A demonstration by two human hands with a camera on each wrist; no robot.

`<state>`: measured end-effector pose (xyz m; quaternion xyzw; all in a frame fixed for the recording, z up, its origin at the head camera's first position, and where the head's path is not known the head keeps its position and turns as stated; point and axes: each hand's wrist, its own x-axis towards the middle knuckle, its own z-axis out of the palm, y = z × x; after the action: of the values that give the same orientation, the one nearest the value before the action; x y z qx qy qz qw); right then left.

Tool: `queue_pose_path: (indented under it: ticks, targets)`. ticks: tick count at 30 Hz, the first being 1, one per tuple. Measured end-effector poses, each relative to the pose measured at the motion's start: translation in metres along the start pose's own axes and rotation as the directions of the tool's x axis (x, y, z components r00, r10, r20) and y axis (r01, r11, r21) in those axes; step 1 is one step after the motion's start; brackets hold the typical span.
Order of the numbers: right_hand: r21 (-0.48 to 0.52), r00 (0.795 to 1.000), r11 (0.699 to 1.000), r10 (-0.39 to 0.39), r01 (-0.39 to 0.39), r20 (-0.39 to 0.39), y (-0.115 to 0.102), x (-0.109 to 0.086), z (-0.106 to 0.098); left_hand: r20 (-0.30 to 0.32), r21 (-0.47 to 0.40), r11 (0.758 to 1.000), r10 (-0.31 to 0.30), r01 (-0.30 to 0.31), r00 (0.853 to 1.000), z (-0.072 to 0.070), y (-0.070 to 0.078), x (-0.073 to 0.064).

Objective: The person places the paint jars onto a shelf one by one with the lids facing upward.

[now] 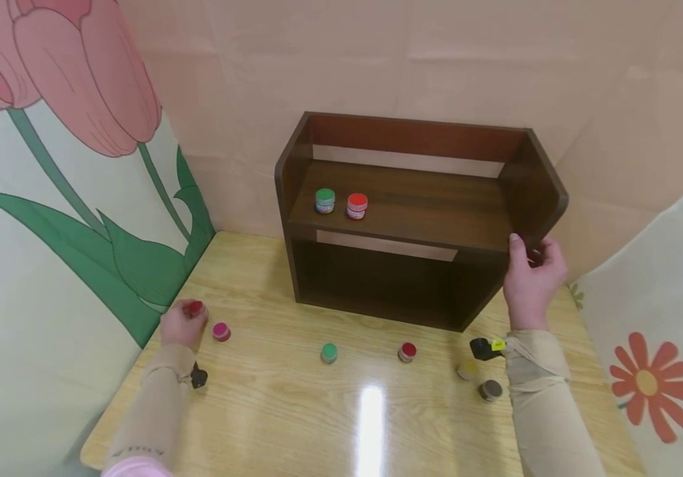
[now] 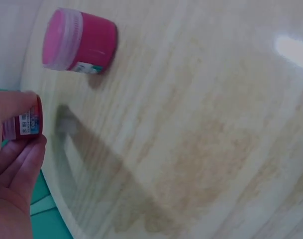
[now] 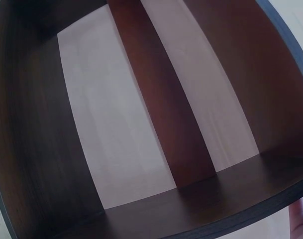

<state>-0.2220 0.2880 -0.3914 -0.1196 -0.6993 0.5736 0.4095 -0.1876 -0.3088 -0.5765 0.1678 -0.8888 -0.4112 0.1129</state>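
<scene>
At the left end of the table, my left hand (image 1: 183, 324) pinches a small red paint jar (image 1: 197, 308) between thumb and fingers. In the left wrist view the labelled side of that jar shows between the fingertips, just off the table. A pink paint jar (image 1: 220, 332) stands near this hand. My right hand (image 1: 534, 281) grips the front edge of the right side panel of a dark brown two-tier shelf (image 1: 424, 238), thumb at the front. On its upper board, toward the left, stand a green-lidded jar (image 1: 325, 201) and a red jar (image 1: 357, 206).
On the wooden table (image 1: 275, 411), in front of the shelf, stand a green jar (image 1: 329, 353), a dark red jar (image 1: 407, 352), a yellow jar (image 1: 468, 369) and a dark brown jar (image 1: 490, 390). Printed cloth (image 1: 377, 53) hangs behind and at both sides.
</scene>
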Motion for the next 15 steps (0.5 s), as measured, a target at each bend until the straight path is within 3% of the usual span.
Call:
queue_pose_path:
  ticks: [8, 15]
  targets:
    - [-0.011, 1.0, 1.0, 0.021, -0.021, -0.001, 0.009, 0.004, 0.0, 0.029, 0.011, 0.999, 0.036, -0.037, 0.999, -0.004, 0.017, 0.004]
    - [0.017, 1.0, 1.0, 0.019, -0.019, 0.002, -0.001, 0.0, 0.0, 0.054, 0.058, 0.979, 0.192, -0.195, 0.98, -0.004, 0.032, 0.016]
